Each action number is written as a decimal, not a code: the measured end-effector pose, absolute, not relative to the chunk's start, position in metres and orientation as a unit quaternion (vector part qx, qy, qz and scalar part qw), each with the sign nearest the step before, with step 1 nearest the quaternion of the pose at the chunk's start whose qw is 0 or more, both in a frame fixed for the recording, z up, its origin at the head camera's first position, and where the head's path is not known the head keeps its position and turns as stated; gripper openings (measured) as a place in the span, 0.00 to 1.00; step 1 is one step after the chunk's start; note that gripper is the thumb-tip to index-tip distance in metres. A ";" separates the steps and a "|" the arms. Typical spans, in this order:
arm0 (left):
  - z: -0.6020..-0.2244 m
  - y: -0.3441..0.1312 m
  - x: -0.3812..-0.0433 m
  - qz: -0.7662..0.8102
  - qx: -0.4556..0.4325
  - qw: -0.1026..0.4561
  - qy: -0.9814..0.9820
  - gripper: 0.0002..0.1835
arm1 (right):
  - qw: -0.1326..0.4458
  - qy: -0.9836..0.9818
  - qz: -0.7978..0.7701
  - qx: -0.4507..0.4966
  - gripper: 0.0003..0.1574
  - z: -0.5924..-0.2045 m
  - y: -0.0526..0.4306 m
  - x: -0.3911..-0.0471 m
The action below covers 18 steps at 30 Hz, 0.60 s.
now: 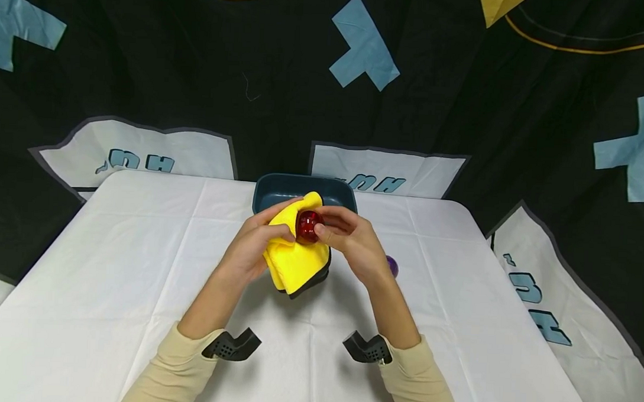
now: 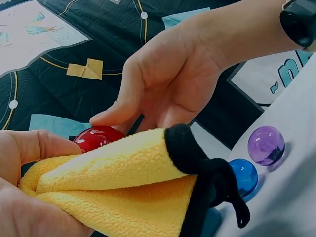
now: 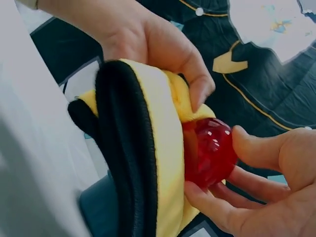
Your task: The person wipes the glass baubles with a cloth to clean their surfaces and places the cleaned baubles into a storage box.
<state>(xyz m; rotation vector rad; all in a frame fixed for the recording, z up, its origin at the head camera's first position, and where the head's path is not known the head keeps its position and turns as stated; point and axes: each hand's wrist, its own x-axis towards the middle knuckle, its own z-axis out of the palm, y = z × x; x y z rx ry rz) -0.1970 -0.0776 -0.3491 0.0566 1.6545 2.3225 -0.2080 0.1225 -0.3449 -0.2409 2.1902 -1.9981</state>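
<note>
Between thumb and fingers my right hand pinches a clear red ball. A yellow cloth with black edging and a black loop hangs folded from my left hand, which grips it against the ball's other side. In the right wrist view the red ball sits against the yellow face of the cloth. Part of the ball is hidden by the cloth in the left wrist view. Both hands are raised above the table, in front of a dark blue-green tray.
A purple ball and a blue ball rest on the white-covered table, to the right of the hands. The tray stands at the far edge, partly behind the hands. A black printed curtain hangs behind the table.
</note>
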 end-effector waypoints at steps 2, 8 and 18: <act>-0.349 -0.078 -0.197 0.806 0.019 0.143 0.574 0.37 | 0.089 0.729 -0.673 -0.088 0.27 -0.344 0.123 -0.207; -0.348 -0.078 -0.196 0.805 0.015 0.141 0.576 0.37 | 0.097 0.744 -0.655 -0.089 0.33 -0.345 0.124 -0.209; -0.347 -0.079 -0.195 0.800 0.014 0.148 0.581 0.37 | 0.139 0.761 -0.630 -0.063 0.27 -0.346 0.127 -0.212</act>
